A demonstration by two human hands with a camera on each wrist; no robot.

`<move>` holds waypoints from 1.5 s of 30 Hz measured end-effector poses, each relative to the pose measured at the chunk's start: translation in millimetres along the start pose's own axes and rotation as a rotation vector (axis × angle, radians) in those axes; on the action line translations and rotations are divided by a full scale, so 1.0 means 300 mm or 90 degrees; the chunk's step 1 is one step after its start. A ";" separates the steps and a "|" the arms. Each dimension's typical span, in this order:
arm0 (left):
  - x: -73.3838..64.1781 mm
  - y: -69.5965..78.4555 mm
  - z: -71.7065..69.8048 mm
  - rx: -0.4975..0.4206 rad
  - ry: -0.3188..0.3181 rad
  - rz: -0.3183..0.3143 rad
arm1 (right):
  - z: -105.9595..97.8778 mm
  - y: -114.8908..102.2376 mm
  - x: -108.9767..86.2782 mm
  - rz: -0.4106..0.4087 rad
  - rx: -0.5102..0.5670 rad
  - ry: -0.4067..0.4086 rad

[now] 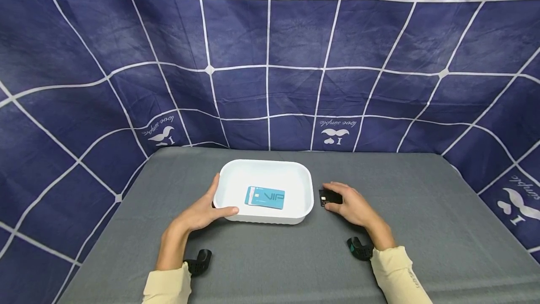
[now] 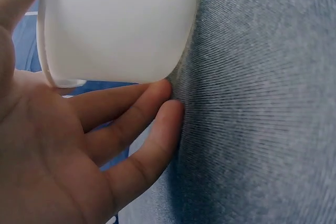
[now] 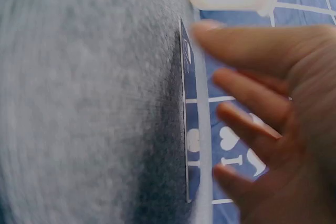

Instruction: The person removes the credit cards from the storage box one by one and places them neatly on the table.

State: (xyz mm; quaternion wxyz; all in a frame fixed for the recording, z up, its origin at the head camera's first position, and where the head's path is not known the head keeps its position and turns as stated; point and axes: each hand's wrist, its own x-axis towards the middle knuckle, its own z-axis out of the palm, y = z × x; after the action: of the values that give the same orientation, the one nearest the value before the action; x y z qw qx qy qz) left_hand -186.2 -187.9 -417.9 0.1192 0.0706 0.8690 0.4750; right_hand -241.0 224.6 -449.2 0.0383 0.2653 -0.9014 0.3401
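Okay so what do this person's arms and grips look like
The left sleeve and right sleeve are pale cream, the right one with small lettering. The left device and right device at the wrists are black and curved, the right one showing green. The left grip and right grip wear no gloves.

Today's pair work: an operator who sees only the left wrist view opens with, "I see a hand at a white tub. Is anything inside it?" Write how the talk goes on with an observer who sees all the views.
Observer: Yes, a blue card is in the tub.
Operator: Does it carry any large lettering?
Observer: Yes, it reads VIP.
Operator: And what is to the right of the tub?
Observer: In the head view, the right hand is there, over a black card.
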 end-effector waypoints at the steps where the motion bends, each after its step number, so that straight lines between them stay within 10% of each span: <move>1: 0.000 0.003 -0.002 0.003 0.000 0.002 | -0.001 -0.012 0.005 -0.003 -0.001 0.011; 13: 0.002 0.004 -0.006 0.021 -0.022 -0.018 | 0.036 -0.247 0.035 -0.107 0.034 0.134; 22: -0.003 0.017 0.000 0.024 -0.019 -0.016 | 0.100 -0.422 0.025 -0.214 0.059 0.113; 45: -0.006 0.020 0.002 -0.021 -0.027 -0.018 | 0.272 -0.367 0.320 -0.035 0.076 -0.084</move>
State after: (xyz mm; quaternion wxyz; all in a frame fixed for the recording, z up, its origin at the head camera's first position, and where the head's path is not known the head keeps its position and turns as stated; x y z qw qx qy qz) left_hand -184.4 -184.6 -412.9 0.1451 0.0662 0.8595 0.4856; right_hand -258.5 60.6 -422.4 -0.0276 0.3137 -0.8724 0.3738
